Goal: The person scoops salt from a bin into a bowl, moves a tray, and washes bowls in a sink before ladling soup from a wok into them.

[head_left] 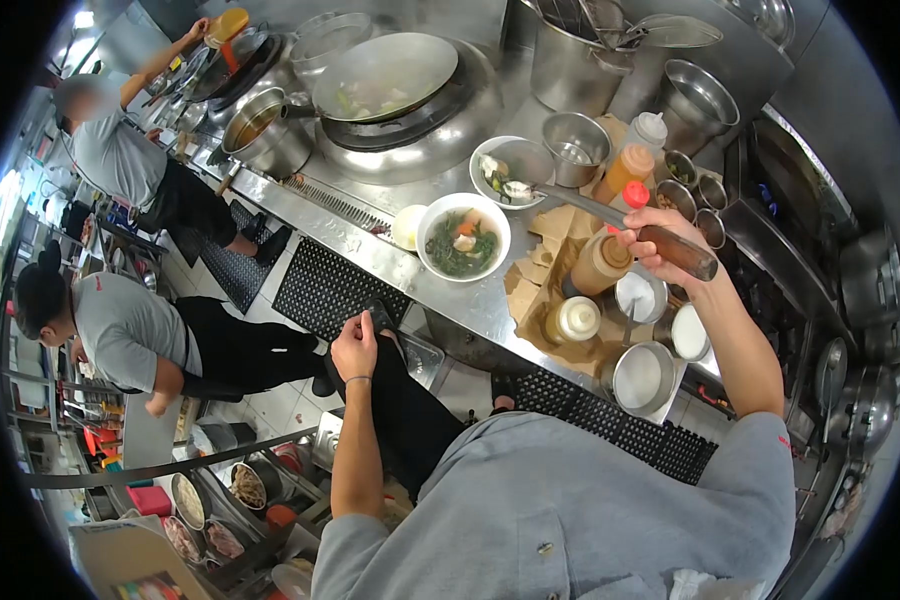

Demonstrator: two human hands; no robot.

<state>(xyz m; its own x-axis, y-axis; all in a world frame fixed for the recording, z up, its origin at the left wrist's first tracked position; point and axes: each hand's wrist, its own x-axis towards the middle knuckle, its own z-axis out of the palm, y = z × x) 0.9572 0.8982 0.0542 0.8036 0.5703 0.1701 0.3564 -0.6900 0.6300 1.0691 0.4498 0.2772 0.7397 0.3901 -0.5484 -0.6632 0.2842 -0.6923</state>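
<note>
My right hand (660,240) is wrapped round the wooden handle of a ladle (590,205). The ladle's wide round head is over the counter and has some greens and white pieces in it. Just left of it, a white bowl (503,235) of soup with leafy greens, an orange piece and white pieces stands near the counter's front edge. Beneath my right hand are a brown sauce bottle (600,265) and a red-capped bottle (630,197). My left hand (354,348) hangs off the counter with its fingers curled in, and nothing shows in it.
A wok (395,75) with broth and greens rests on the burner, beside a pot (267,130) of brown liquid. Seasoning tubs (642,378) and squeeze bottles crowd the right. Two co-workers stand at left, one (120,150) lifting a yellow container (227,27). Black mats (335,290) cover the floor.
</note>
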